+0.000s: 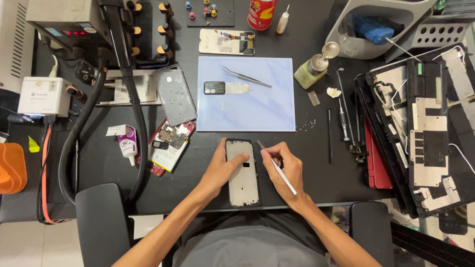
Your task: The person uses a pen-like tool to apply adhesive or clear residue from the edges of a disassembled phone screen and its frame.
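A dark phone frame (242, 183) lies lengthwise on the black table near its front edge. My left hand (223, 167) rests on its left side, the thumb pressing on its upper part. My right hand (286, 169) is just right of the frame and grips a thin white-handled tool (281, 172) like a pen, its tip pointing up-left toward the frame's top right corner.
A pale blue mat (257, 111) beyond the frame holds tweezers (246, 77) and a camera-module piece (214, 88). An opened red phone (169, 146) and a grey back cover (175, 95) lie left. Screwdrivers (343, 118), a liquid dispenser bottle (312, 68) and stacked panels (425, 128) sit right.
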